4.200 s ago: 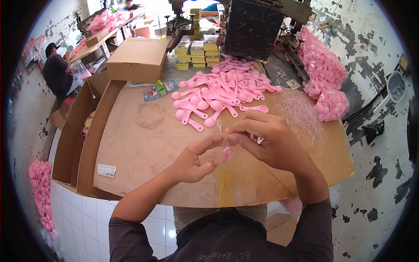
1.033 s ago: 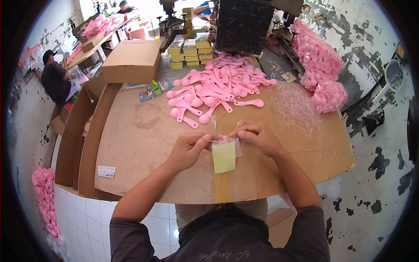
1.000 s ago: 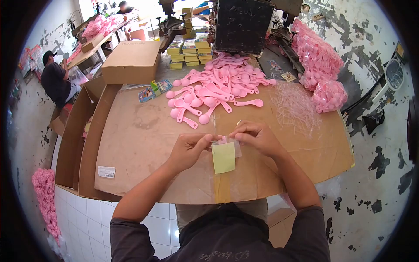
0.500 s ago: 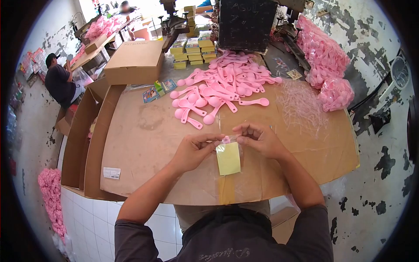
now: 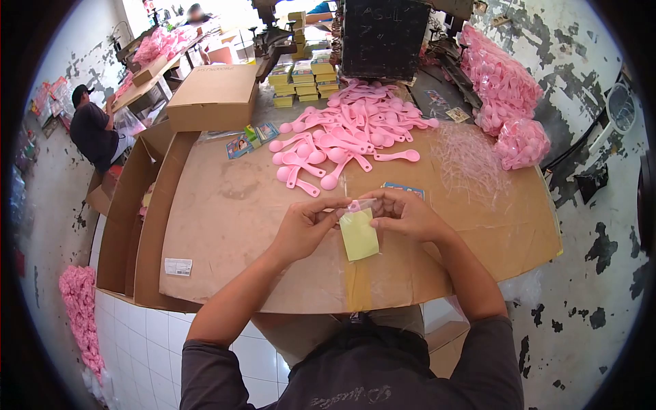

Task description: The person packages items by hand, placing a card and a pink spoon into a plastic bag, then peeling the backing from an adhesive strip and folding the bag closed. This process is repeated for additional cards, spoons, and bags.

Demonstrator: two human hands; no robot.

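My left hand (image 5: 304, 229) pinches the upper left edge of a small clear plastic bag (image 5: 355, 205) with a pale yellow card (image 5: 360, 236) in its lower part. Something pink shows at the bag's top, partly covered by the fingers. On the upper right edge, my right hand (image 5: 408, 217) is closed on the same bag, thumb over the card's corner. Just behind the right hand lies a colourful printed card (image 5: 404, 188), partly hidden by the knuckles. Beyond both hands spreads a pile of pink plastic scoops (image 5: 352, 133).
Cardboard (image 5: 225, 239) covers the table. A closed carton (image 5: 212, 99) and an open box (image 5: 147, 246) stand left. Stacked cards (image 5: 301, 78) sit at the back, clear shreds (image 5: 471, 160) and bagged scoops (image 5: 506, 89) at right. Another person (image 5: 96, 130) sits far left.
The bag has risen slightly and tilted, and my right fingers have closed in on its upper right edge. The printed card behind my right hand has come into view.
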